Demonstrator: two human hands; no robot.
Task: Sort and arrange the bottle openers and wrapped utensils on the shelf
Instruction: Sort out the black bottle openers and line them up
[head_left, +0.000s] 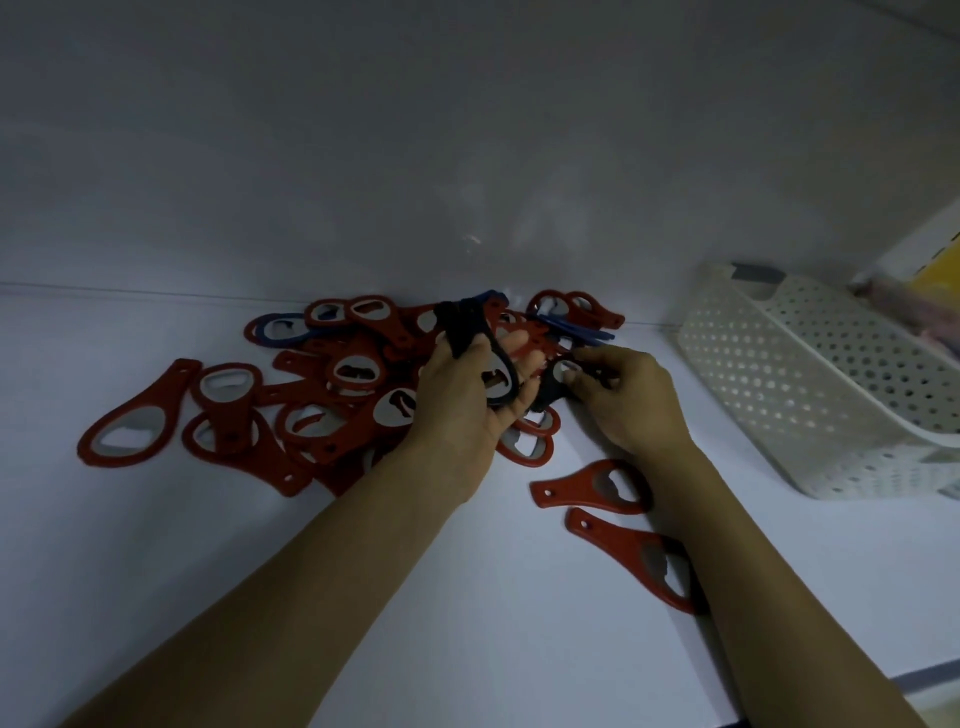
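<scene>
Fingers of my left hand (467, 400) are curling round a stack of black openers (470, 325) and clamping it against the palm, with the handles sticking up past my knuckles toward the back wall. My right hand (631, 402) is sitting just beside it, thumb and fingertips (576, 382) pinching a single black opener (556, 387) by its head, close against the left palm.

Both hands are hovering over the heap of red openers (343, 384), which is lying jumbled on the white shelf (208, 571) and reaching as far as the back wall. A lone red opener (132, 421) is lying at the heap's left edge. A blue opener (278, 332) is showing at the far left of the heap, and a few blue handles (576, 330) are poking out beyond my right fingers.

Beside my right wrist a red opener (592, 486) is lying flat, and a nearer red opener (623, 558) is lying partly hidden under the forearm.

A white perforated basket (805, 395) is standing to the right, apart from the heap — something pale is lying in it, too blurred for me to tell what.
</scene>
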